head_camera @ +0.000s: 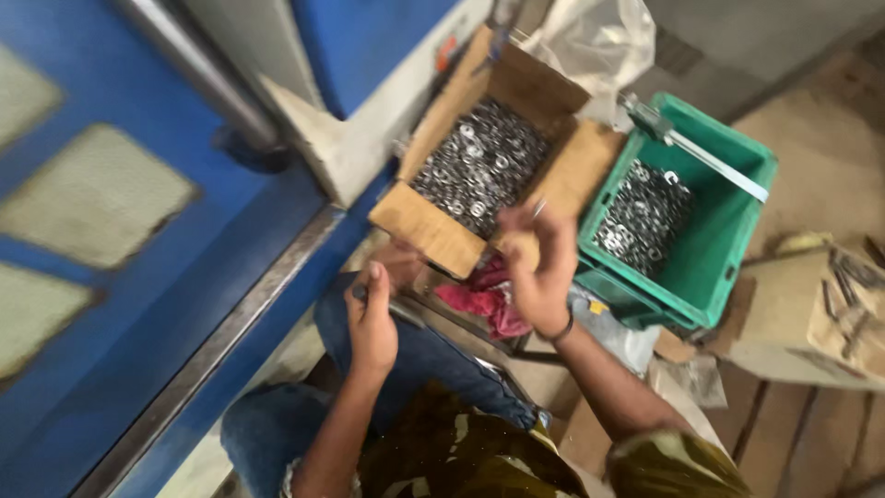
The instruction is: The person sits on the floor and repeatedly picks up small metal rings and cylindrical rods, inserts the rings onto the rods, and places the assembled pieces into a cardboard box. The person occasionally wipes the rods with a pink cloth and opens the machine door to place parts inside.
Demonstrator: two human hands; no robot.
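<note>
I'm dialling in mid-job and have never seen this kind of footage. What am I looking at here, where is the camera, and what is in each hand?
There is no machine arm: a seated person works with bare hands, and the one picture comes from a camera on their head, looking down. The right hand is raised over an open cardboard box full of small metal washers and seems to pinch something small; blur hides what. The left hand rests near the knee, closed on a dark slim object. Beside the box stands a green plastic crate with more washers, and a red cloth lies below the hands. A blue machine panel fills the left.
</note>
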